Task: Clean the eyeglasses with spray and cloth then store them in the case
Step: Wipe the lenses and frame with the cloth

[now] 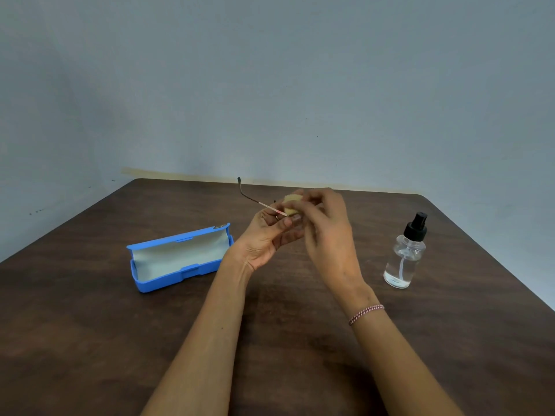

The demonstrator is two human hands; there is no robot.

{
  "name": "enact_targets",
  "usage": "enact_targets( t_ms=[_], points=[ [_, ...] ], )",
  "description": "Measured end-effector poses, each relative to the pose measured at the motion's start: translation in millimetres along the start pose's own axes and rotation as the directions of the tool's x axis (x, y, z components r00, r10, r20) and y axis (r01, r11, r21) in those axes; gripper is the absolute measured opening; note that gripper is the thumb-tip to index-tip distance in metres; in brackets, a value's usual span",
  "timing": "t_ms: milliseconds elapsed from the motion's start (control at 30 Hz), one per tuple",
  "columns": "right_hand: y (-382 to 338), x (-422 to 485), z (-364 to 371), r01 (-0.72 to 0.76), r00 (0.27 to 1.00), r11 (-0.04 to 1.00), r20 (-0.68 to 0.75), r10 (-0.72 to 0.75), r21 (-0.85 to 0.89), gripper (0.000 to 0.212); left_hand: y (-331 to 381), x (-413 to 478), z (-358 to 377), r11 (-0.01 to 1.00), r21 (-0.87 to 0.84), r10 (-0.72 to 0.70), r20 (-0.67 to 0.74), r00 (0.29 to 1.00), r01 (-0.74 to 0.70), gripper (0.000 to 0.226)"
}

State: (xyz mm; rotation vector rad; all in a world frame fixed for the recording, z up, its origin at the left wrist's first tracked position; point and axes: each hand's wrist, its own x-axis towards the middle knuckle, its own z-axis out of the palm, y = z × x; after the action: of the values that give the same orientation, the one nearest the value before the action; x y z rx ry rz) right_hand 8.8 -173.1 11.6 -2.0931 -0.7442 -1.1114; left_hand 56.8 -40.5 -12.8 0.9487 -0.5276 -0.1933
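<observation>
Eyeglasses [255,199] pinched by left hand [267,238]; yellow cloth [292,205] pinched by right hand [327,232], above tabletop [270,325] centre.

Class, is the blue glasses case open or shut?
Open: the blue glasses case lies with its lid tipped back, showing a pale, empty lining.

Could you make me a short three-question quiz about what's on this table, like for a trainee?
1. True or false: the blue case lies open on the table.
2. Which hand is nearer the spray bottle: A) left hand B) right hand?
3. Fill in: the yellow cloth is pressed against the ____, held up between both hands.

Key: 1 true. 2 B. 3 eyeglasses.
</observation>
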Motion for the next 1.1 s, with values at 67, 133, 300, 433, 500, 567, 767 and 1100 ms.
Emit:
enact_targets(
  t_ms=[67, 133, 300, 433, 500, 567, 767, 1100],
  points=[
    [-3, 0, 2, 0.044, 0.998, 0.999, 0.033, -0.044, 0.01, 0.04, 1, 0, -2, 1.0, -0.005, 0.017, -0.013, 1.0, -0.017, 0.064],
    [-1, 0, 1, 0.019, 1.0, 1.0, -0.001, -0.019, -0.009, 0.04, 0, 0, -1, 1.0, -0.02, 0.014, -0.012, 1.0, -0.014, 0.067],
    [5, 1, -1, -0.13, 0.991, 0.991, -0.043, 0.128, -0.032, 0.039, -2, 1, 5, 1.0, -0.012, 0.014, -0.001, 1.0, -0.014, 0.068],
    [5, 0, 2, -0.148, 0.988, 0.989, -0.046, 0.148, -0.016, 0.03, 2, -1, 7, 1.0, 0.001, 0.02, 0.025, 0.999, -0.02, 0.073],
    [5, 0, 2, -0.141, 0.989, 0.99, -0.052, 0.142, 0.017, 0.03, 3, -1, 8, 1.0, -0.001, 0.018, 0.023, 1.0, -0.018, 0.072],
    [3, -1, 4, -0.103, 0.994, 0.993, -0.033, 0.106, 0.065, 0.03, 3, -1, 8, 0.999, -0.013, 0.034, -0.002, 0.999, -0.034, 0.065],
    [3, 0, 3, -0.035, 0.999, 0.981, 0.038, 0.028, 0.19, 0.024, 4, 2, 4, 0.985, -0.123, 0.116, -0.059, 0.991, -0.122, 0.053],
    [1, 0, 4, -0.036, 0.998, 0.992, 0.046, 0.03, 0.122, 0.028, 0, 4, 11, 0.986, -0.106, 0.113, -0.129, 0.985, -0.127, 0.059]
  ],
)
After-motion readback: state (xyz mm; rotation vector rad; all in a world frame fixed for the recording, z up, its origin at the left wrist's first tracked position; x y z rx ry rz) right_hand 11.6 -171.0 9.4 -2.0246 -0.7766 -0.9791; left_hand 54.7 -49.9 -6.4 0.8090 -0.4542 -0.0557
